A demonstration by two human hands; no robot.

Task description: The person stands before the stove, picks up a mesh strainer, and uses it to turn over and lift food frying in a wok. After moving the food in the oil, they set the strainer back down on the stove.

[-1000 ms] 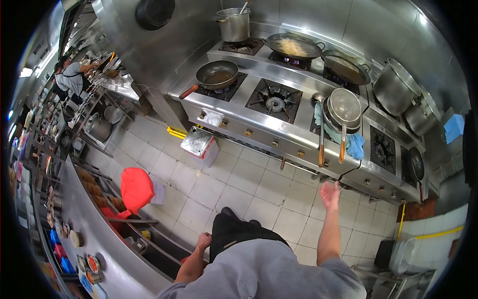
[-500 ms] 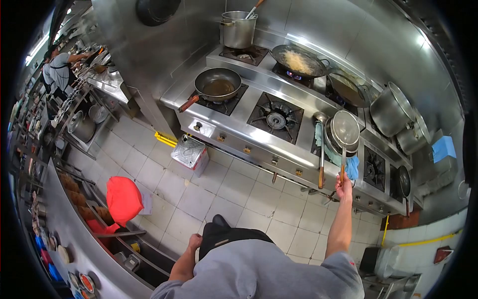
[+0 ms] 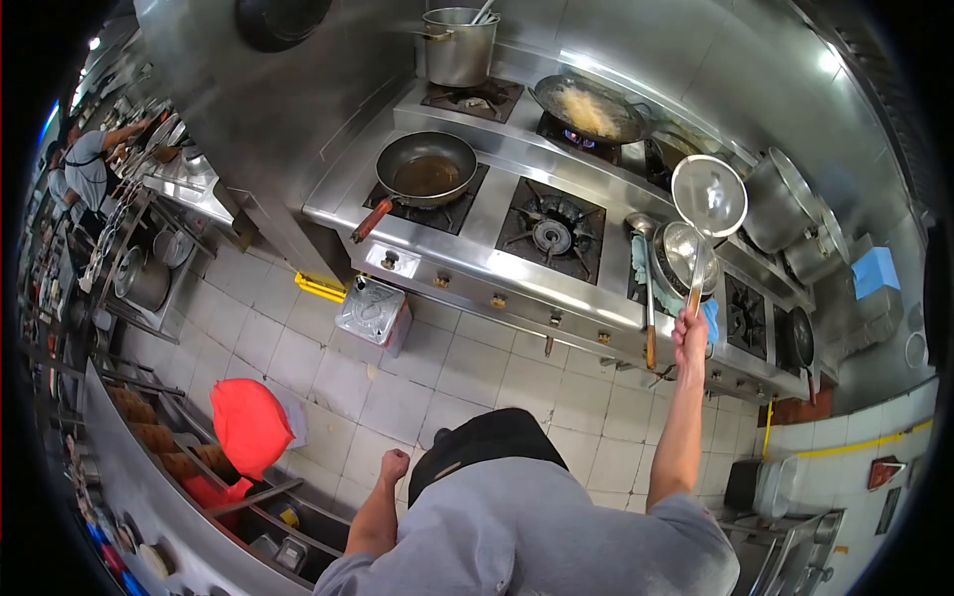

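My right hand [image 3: 690,336] is closed round the wooden handle of a mesh strainer [image 3: 710,196], raised over the right part of the stove. Below the strainer sits a metal vessel [image 3: 674,260], partly covered by it, with cloths around it. A long-handled ladle [image 3: 651,308] lies just left of that vessel. My left hand [image 3: 395,465] hangs beside my hip, fingers curled in, with nothing visible in it. At the back, pale food [image 3: 586,111] is frying in a wok [image 3: 636,124] over a lit burner.
A frying pan [image 3: 427,164] with some oil stands on the front left burner. Tall pots [image 3: 462,52] are at the back left and right. On the floor is a square tin [image 3: 371,310]; a red bag [image 3: 248,427] is by the left counter. Two people work far left.
My right hand has lifted the strainer off the metal vessel, up and to the right, towards the back of the stove. My left hand stays low at my side.
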